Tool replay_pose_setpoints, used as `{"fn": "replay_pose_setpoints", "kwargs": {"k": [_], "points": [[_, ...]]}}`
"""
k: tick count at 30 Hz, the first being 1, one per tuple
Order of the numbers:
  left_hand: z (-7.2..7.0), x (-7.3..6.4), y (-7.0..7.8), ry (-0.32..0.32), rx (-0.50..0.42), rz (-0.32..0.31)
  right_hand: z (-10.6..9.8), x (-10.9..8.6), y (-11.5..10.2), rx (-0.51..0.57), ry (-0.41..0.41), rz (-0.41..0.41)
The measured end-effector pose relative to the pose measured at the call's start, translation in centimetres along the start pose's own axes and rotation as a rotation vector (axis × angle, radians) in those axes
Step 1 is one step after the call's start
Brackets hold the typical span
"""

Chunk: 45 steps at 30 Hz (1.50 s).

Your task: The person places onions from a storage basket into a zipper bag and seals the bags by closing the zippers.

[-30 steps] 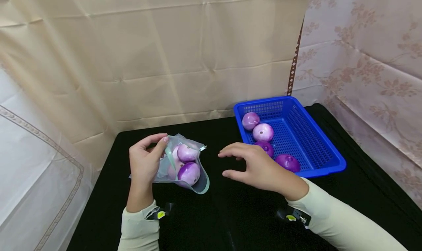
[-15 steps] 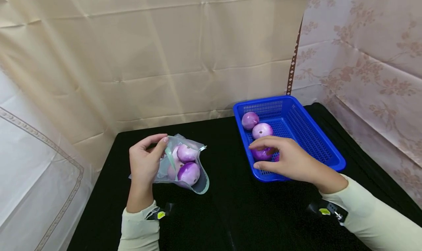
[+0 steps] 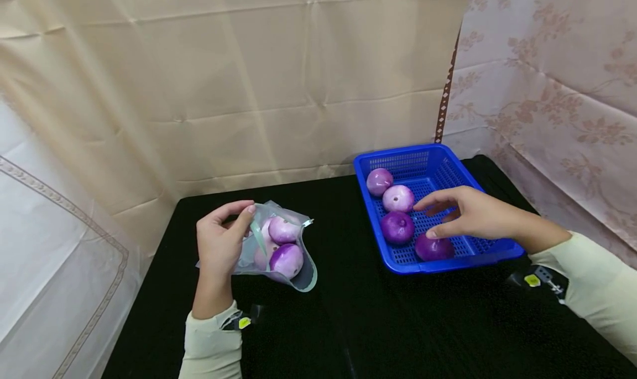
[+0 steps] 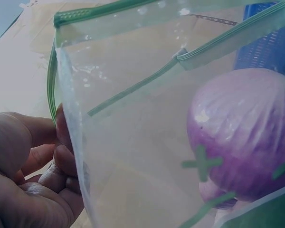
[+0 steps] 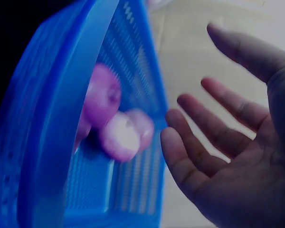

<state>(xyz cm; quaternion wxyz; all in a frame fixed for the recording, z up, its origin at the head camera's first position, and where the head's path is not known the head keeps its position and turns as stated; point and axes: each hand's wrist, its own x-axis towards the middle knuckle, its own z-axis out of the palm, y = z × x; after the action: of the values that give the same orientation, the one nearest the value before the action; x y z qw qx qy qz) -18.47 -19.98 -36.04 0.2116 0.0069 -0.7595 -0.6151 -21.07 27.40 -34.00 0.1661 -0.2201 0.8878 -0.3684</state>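
Note:
My left hand [image 3: 220, 239] pinches the edge of a clear zip bag [image 3: 307, 268] with green trim, between thumb and forefinger. Several purple onions [image 3: 287, 261] lie inside it; the left wrist view shows one large onion [image 4: 247, 133] through the plastic. Over the blue basket [image 3: 502, 250] hovers my right hand [image 3: 480, 216], fingers spread and nothing held. Its thumb overlaps a dark purple onion [image 3: 434, 248] at the basket's near side. Other onions line the basket's left side: a dark one [image 3: 397, 227], a paler one [image 3: 398, 198] and one at the back [image 3: 380, 181].
Black cloth [image 3: 343, 323] covers the table beneath the bag and basket. Behind it hangs a beige curtain [image 3: 298, 91], with a floral curtain [image 3: 562, 102] on the right close to the basket. A white cloth [image 3: 59, 268] hangs at the left.
My right hand has moved rightward from between bag and basket to over the basket's near side, uncovering the onions there. My left hand and the bag have stayed in place.

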Motion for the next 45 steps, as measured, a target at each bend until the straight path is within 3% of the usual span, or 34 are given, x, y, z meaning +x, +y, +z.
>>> {"fn": "replay_pose_setpoints", "kwargs": {"k": [9,21,25,34,45], "points": [[0.0,0.0,0.2,0.004,0.001,0.006,-2.0,1.3,4.6,0.115,-0.159,0.060],[0.2,0.0,-0.2,-0.003,-0.005,-0.001,-1.0,2.8,7.9,0.386,-0.368,0.283],[0.3,-0.1,-0.3,-0.006,-0.001,-0.002,-0.6,2.8,8.4,0.412,-0.403,0.324],[0.3,-0.1,-0.3,-0.005,0.001,-0.005,0.4,2.9,9.5,0.419,-0.400,0.319],[0.3,-0.1,-0.2,-0.006,0.014,-0.002,0.3,2.8,10.4,0.452,-0.399,0.221]]}}
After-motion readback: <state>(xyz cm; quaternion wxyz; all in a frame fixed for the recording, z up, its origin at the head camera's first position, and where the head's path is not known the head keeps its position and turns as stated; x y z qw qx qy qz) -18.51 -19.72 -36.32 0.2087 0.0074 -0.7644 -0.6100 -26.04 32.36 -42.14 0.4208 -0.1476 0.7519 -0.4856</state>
